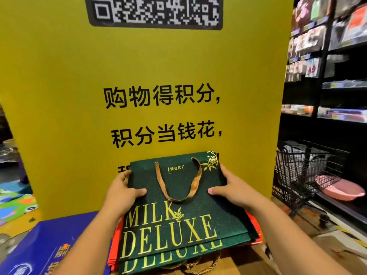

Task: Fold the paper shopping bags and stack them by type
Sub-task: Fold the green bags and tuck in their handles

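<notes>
Left hand (123, 192) and right hand (232, 187) each grip a side edge of the flat dark green paper bag with gold "MILK DELUXE" lettering (174, 231), thumbs on its face. It lies on the stack of matching green bags (168, 262), with red paper bags (115, 245) under them and blue paper bags (39, 245) to the left. Probably the placing step: top bag sits offset, so square it to the bag below before releasing, and keep the brown ribbon handle (195, 187) flat.
</notes>
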`<move>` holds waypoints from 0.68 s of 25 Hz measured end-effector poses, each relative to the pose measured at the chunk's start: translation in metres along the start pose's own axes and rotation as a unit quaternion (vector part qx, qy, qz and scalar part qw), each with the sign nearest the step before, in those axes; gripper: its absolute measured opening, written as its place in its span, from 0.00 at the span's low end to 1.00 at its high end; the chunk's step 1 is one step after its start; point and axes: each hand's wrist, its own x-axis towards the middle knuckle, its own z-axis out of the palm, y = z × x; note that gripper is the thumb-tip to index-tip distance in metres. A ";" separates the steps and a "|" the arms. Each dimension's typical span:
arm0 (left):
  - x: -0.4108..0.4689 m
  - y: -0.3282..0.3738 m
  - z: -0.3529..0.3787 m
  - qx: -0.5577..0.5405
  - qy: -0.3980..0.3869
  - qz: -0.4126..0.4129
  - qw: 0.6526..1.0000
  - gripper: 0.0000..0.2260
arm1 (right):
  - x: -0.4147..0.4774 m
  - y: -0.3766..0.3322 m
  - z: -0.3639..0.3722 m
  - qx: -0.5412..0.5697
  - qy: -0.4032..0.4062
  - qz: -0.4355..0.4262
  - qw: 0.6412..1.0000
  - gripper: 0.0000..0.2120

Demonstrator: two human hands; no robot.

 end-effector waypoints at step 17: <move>0.024 -0.023 0.042 0.562 -0.003 0.242 0.791 0.29 | 0.031 -0.024 0.019 -0.446 0.079 -0.126 0.883 0.32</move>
